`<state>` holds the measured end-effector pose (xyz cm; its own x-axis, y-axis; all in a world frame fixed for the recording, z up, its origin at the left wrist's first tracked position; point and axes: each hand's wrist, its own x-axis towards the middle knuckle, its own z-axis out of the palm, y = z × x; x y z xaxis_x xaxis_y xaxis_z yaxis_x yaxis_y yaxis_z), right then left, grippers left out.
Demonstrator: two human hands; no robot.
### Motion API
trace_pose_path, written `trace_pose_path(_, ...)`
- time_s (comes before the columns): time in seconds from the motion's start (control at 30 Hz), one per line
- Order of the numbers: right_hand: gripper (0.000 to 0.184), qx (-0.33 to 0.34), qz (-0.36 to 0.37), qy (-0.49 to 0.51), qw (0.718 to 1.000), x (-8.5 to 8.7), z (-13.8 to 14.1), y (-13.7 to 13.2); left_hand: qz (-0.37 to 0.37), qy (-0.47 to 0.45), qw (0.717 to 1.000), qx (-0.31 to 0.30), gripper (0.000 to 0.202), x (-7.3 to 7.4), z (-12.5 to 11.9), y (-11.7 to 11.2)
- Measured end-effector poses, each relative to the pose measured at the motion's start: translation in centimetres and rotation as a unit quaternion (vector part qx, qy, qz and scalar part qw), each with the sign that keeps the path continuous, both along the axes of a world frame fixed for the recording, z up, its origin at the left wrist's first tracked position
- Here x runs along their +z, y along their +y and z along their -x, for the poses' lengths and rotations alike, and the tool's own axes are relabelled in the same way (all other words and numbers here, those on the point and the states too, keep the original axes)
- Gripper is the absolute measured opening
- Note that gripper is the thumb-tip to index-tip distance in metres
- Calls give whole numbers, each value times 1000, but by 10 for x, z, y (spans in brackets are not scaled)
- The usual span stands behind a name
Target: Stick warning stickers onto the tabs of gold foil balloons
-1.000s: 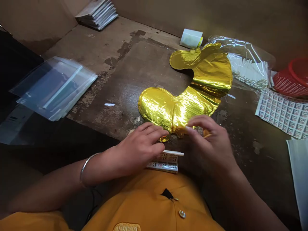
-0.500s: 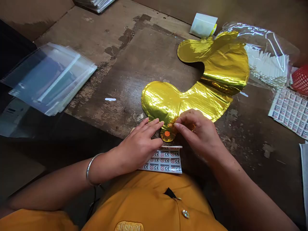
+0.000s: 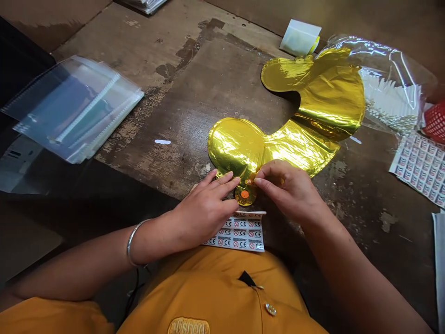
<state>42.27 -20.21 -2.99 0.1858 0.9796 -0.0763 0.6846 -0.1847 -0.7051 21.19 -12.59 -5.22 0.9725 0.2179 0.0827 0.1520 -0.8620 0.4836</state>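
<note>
Worn wooden counter [image 3: 194,93] is being used to carry a gold foil balloon [image 3: 278,139], lying flat near the front edge. Its valve tab [image 3: 245,195], covered a second ago, is now being shown bearing an orange dot, seemingly just applied. It is being steadied by the flat, open left hand [image 3: 205,211] and pinched by the right hand [image 3: 292,190].

Bare table [image 3: 181,102] lay open between the stack of clear zip bags [image 3: 73,109] on my left and the gold foil balloon [image 3: 313,111]; a label sheet [image 3: 420,164] and red basket [image 3: 436,121] crowded my right.
</note>
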Motion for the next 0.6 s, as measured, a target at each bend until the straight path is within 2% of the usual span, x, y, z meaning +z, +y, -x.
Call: trace_pose_path(0.6, 12, -16, 23, 21, 999, -11, 2, 0, -16, -37, 999, 5, 16, -2, -1, 0)
